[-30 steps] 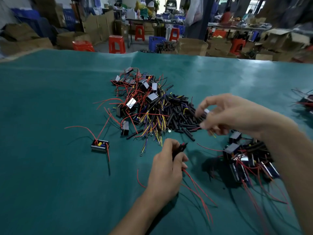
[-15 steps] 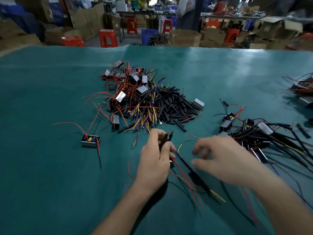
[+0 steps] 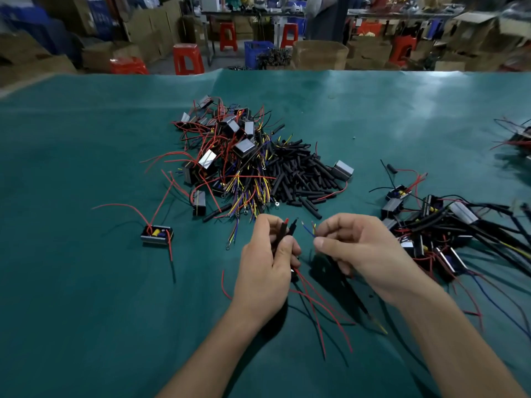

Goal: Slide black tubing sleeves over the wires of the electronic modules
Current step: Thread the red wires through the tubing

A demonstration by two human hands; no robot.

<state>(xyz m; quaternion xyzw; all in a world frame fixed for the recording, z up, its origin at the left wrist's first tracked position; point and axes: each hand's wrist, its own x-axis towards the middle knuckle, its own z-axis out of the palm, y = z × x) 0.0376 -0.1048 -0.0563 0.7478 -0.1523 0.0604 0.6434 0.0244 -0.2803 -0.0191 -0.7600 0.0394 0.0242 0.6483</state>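
My left hand [image 3: 265, 265] grips a black tubing sleeve [image 3: 283, 234] with red wire ends poking out of its top; more red wires [image 3: 319, 305] trail from under the hand onto the mat. My right hand [image 3: 359, 248] pinches thin blue and yellow wire tips [image 3: 309, 228], just right of the sleeve and apart from it. A pile of loose black sleeves [image 3: 298, 176] lies behind the hands. A heap of unsleeved modules [image 3: 227, 150] with red and yellow wires sits to its left. Sleeved modules [image 3: 436, 222] are heaped at the right.
One module [image 3: 156, 234] with red wires lies alone at the left on the green mat [image 3: 71, 282]. Another module [image 3: 343, 170] rests at the sleeve pile's right edge. More wired parts [image 3: 517, 139] lie at the far right edge. Stools and cardboard boxes stand beyond the table.
My right hand left the sleeve pile, came down to the wires by my left hand and now pinches the blue and yellow tips. My left hand kept its grip.
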